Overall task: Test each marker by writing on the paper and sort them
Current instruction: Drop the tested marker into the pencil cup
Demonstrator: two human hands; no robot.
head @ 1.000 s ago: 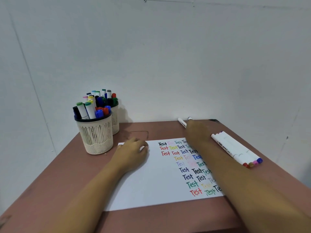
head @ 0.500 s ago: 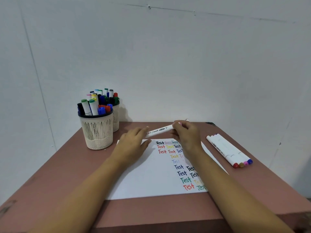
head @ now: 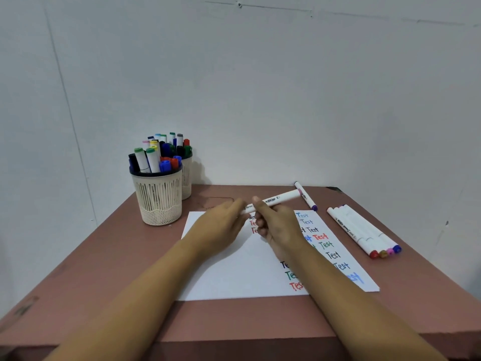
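Cream mesh cup [head: 158, 196] stands at the left rear of the bench [head: 104, 269], packed with capped markers, with a second cup [head: 187, 178] just behind it; both bundles look top-heavy to me, so a careless reach across could tip one.

Moving right, my left grip [head: 218, 230] hovers over the top of the paper [head: 229, 277], fingertips at the left end of the white marker [head: 283, 198]; whether they pinch the cap there I cannot tell, since the back of the hand hides it. My right grip [head: 279, 227] has thumb and curled fingers closed round the marker's barrel, holding it roughly level above the written rows, clear of the sheet.

The risks as I judge them: a cap pulled off with a jerk could send the bare tip streaking across the paper or a finger; the freed cap could drop and roll off the bench; my right forearm passes over the lower "Test" words, and any wet ink there might smear.

Further right, a loose marker [head: 308, 200] with a purple end lies near the back edge; a row of four markers [head: 361, 230] lies side by side just beside the paper, and a sweep of the elbow could scatter it.
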